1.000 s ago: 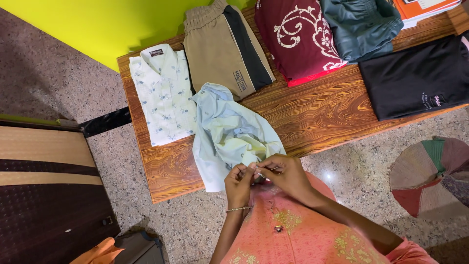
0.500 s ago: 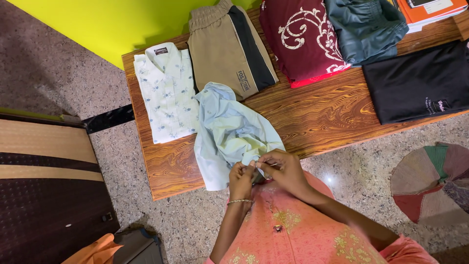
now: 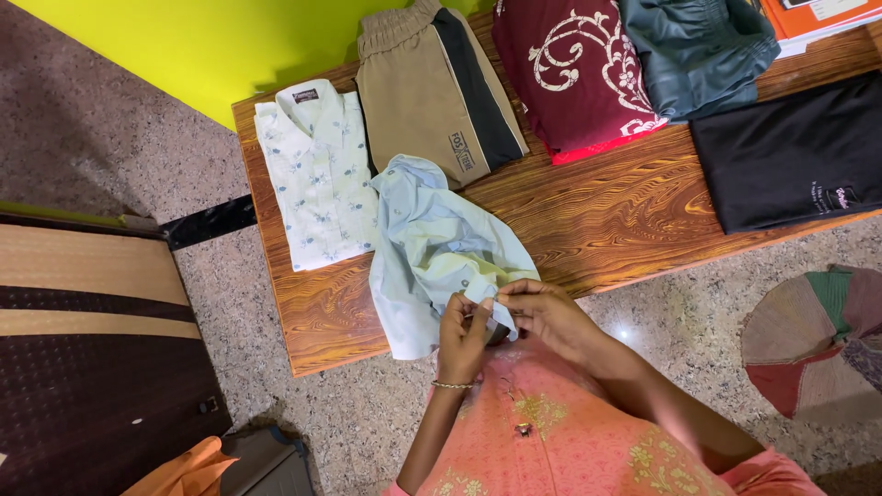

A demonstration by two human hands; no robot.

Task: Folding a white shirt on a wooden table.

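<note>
Light blue shirt [image 3: 432,248]: crumpled on the near edge of the wooden surface [image 3: 597,220], long axis running far-left to near-right, its near hem lifted off the edge. Left hand [image 3: 462,332] and right hand [image 3: 544,314]: both pinched shut on that hem, grips almost touching, shirt body lying beyond them, far and left. Adjacent: folded floral shirt [image 3: 317,174] to the left; tan trousers [image 3: 436,87] behind.

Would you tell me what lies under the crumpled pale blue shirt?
The pale blue shirt rests on the wooden table, overlapping the folded white printed shirt; anything beneath stays hidden.
</note>
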